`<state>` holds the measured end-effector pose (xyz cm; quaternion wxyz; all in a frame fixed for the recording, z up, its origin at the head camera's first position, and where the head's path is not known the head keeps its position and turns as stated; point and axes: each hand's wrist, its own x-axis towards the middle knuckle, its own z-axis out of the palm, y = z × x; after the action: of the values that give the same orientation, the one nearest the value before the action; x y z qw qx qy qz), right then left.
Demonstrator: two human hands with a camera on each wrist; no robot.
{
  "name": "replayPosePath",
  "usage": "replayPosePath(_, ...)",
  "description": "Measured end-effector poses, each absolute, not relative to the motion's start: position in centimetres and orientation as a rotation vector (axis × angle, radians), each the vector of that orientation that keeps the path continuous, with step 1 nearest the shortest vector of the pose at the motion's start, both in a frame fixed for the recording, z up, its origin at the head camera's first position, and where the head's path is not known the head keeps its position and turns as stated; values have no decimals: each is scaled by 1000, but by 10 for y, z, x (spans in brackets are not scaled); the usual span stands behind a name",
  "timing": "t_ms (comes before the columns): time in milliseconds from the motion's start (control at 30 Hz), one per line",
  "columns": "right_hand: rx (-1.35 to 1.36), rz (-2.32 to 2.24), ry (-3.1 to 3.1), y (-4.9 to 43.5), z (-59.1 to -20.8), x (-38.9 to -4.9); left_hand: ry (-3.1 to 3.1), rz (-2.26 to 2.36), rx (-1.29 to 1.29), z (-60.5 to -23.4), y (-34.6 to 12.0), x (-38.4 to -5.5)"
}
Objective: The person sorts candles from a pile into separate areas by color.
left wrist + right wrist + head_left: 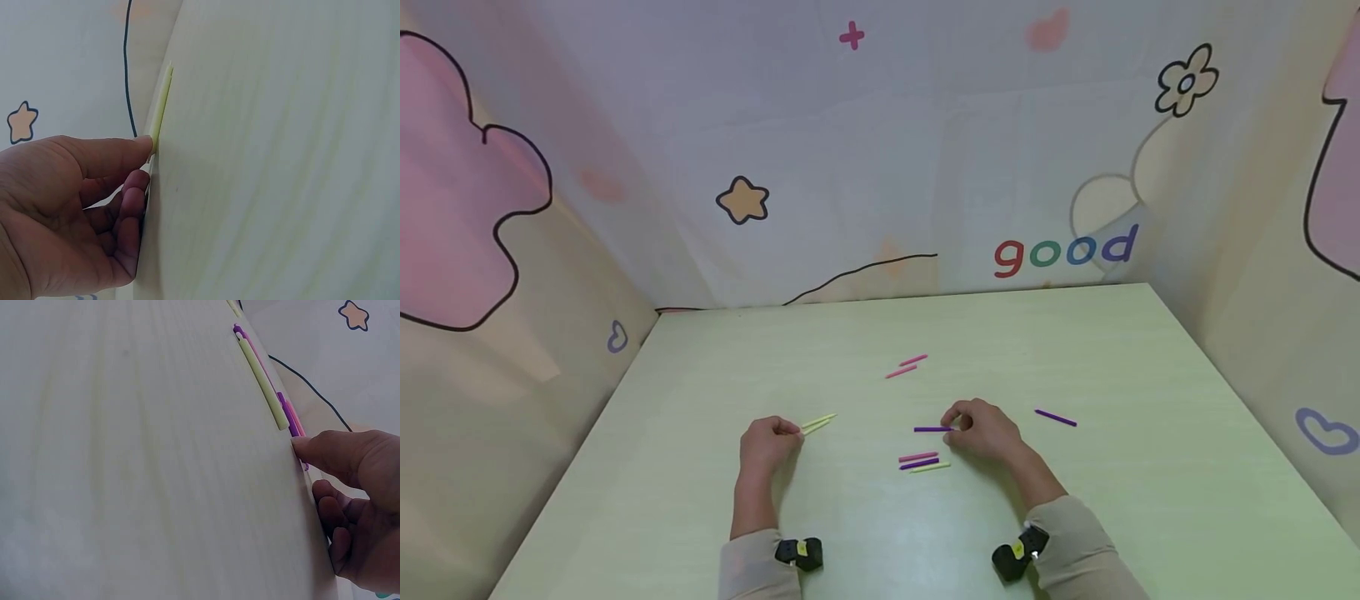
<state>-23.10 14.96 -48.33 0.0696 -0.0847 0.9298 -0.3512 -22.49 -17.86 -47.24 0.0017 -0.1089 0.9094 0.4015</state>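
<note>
My left hand (pixel 770 444) pinches the near ends of two thin yellow-green sticks (pixel 817 424) at the left of the table. In the left wrist view the thumb lies over the end of a yellow-green stick (pixel 162 106); the index fingertip is hidden. With thumb and finger, my right hand (pixel 983 429) grips the right end of a purple stick (pixel 931 429). Just below that stick lie a pink stick (pixel 918 457), another purple stick (pixel 919 464) and a yellow-green stick (pixel 930 468), close together and roughly parallel.
Two pink sticks (pixel 907 367) lie farther back, near the middle. A single purple stick (pixel 1056 417) lies to the right of my right hand. The pale green table (pixel 1150 517) ends at printed cloth walls (pixel 887 150) at the back and both sides.
</note>
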Motion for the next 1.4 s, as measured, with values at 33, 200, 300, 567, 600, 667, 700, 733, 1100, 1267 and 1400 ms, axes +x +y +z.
replayPosePath(33, -252, -1057, 2798, 150, -484, -231, 2852, 1263, -345, -473, -179, -225)
replayPosePath(200, -236, -1058, 2803, 150, -485, -232, 2845, 1276, -353, -472, -177, -224)
replayPosePath(300, -236, -1062, 2797, 150, -484, -231, 2850, 1271, -363, -468, -176, -222)
replayPosePath(567, -236, -1051, 2802, 150, -482, -229, 2797, 1362, -318, -460, -168, -213)
replayPosePath(600, -239, -1049, 2800, 150, -482, -229, 2794, 1371, -300, -460, -168, -212)
replayPosePath(667, -245, -1052, 2793, 150, -482, -229, 2795, 1373, -257, -461, -166, -211)
replayPosePath(700, -252, -1052, 2793, 150, -482, -229, 2803, 1372, -230, -461, -165, -211)
replayPosePath(733, -256, -1053, 2794, 149, -482, -230, 2811, 1369, -200, -461, -164, -210)
replayPosePath(1100, -230, -1039, 2805, 148, -480, -231, 2818, 1387, 5, -467, -145, -208)
replayPosePath(1267, -227, -1051, 2800, 148, -480, -231, 2799, 1398, 62, -468, -137, -205)
replayPosePath(1400, -226, -1057, 2790, 148, -482, -231, 2791, 1407, 104, -467, -132, -202)
